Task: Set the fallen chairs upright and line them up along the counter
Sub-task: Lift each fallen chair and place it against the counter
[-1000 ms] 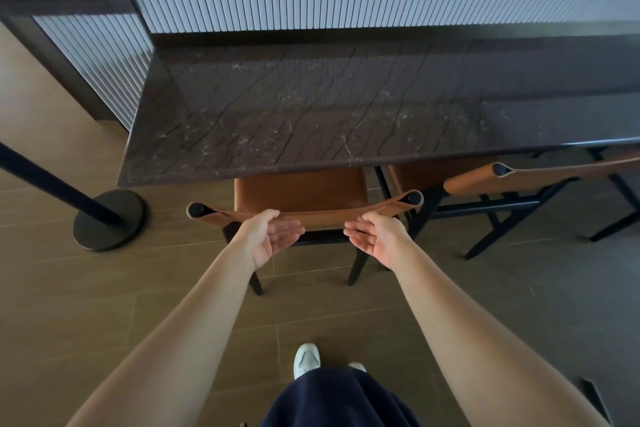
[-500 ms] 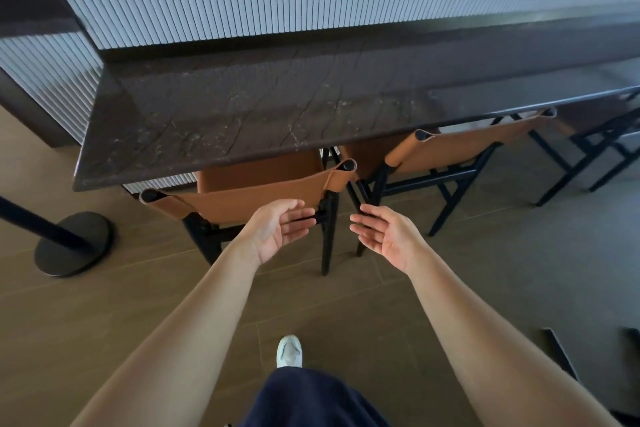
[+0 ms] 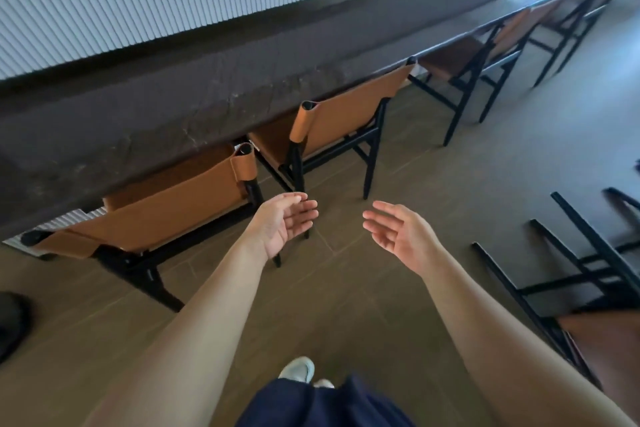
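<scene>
Fallen chair, black frame with a tan leather seat: lay tipped over on the brown tiled floor, well apart from the dark stone counter. Its legs stuck out sideways and did not stand on the floor. More black bars showed beyond it at the picture's edge; whether they belonged to a second chair could not be told.

Nearest upright chair, black frame with a tan leather back: stood on its legs against the counter, seat tucked beneath the counter's edge. Second upright chair of the same make: stood just beside the first along the counter, also pushed in under the edge. Third upright chair: stood farther along the same edge. Further chairs continued the row toward the counter's far end, too blurred for detail.

Left hand: held out on the near side of the counter, close to the first chair's back post but apart from it, fingers relaxed and loosely spread, gripping nothing. Right hand: held out level with the left, between the counter row and the fallen chair, palm turned inward, fingers spread, gripping nothing.

Behind the counter ran a white ribbed wall panel. On the near side of the counter were a white shoe and a navy garment. A dark round base sat on the floor off the counter's near end.
</scene>
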